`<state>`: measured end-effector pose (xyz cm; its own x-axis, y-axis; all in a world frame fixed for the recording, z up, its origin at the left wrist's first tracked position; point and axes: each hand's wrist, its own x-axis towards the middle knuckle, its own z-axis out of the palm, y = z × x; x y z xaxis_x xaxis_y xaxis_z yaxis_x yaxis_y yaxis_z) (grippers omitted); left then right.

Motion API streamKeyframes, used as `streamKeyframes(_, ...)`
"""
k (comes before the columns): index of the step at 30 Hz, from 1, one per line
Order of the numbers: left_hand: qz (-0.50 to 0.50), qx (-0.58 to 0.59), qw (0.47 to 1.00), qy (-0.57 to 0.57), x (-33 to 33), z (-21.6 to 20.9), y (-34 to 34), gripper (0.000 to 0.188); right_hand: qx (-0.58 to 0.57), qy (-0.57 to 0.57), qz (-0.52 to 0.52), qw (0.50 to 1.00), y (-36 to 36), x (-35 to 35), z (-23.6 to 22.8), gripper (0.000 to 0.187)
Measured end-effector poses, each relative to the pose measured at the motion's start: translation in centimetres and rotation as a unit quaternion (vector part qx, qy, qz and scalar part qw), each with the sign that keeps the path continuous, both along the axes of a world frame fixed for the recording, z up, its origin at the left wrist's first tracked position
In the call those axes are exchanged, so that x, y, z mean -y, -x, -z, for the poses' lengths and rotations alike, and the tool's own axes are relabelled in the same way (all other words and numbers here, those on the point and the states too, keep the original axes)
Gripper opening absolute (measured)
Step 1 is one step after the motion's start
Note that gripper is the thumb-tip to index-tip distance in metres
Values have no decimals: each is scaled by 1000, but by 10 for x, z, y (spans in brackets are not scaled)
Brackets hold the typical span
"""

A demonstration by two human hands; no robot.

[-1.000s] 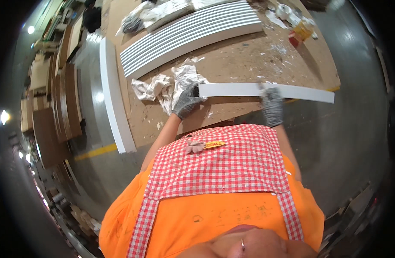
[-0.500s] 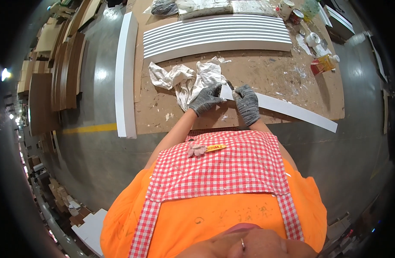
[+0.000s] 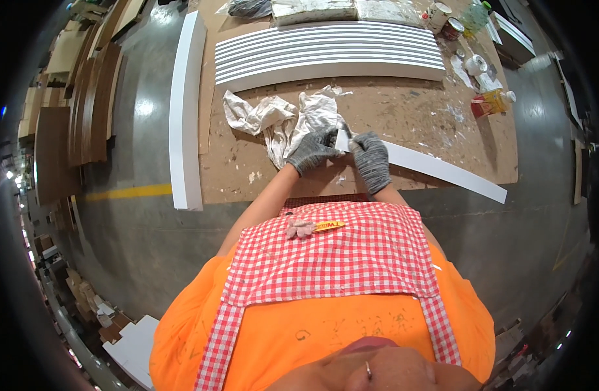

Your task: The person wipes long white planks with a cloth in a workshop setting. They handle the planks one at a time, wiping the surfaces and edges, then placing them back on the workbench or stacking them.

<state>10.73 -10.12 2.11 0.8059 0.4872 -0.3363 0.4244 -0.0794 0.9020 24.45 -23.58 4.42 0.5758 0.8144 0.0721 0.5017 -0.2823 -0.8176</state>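
Observation:
A long white strip [image 3: 446, 171] lies slantwise across the table's near edge, its right end sticking out past the edge. My left hand [image 3: 312, 151], in a grey knit glove, is closed on the strip's left end. Across the strip, close to that end, is my gloved right hand [image 3: 371, 161], fingers curled and pinched together. A small dark tip shows by its fingertips; what it belongs to is too small to tell. Against the left hand lies a crumpled white cloth [image 3: 283, 120].
Behind the cloth, several white strips [image 3: 329, 55] lie side by side on the brown table [image 3: 404, 107]. One white board [image 3: 187, 117] lies along the left edge. At the right stand a bottle of orange liquid [image 3: 492, 103], a white roll [image 3: 475, 64] and cans [image 3: 452, 28].
The whole view has shifted slightly. Both hands stay at the strip's left end with nearly the same grip; any finger movement is very small.

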Motion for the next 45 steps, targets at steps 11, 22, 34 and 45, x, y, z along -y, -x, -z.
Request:
streamKeyframes(11, 37, -22, 999, 11, -3, -9, -1, 49, 8, 72, -38, 997, 10, -16, -10, 18)
streamKeyframes(22, 47, -9, 999, 13, -5, -10, -2, 40, 13, 34, -66, 997, 14, -10, -2, 19)
streamKeyframes(34, -4, 59, 995, 75, 7, -12, -9, 45, 133, 61, 394, 907, -135, 207, 28, 18)
streamKeyframes(45, -10, 77, 986, 149, 13, -13, -11, 41, 241, 158, 101, 952, -52, 112, -3, 11)
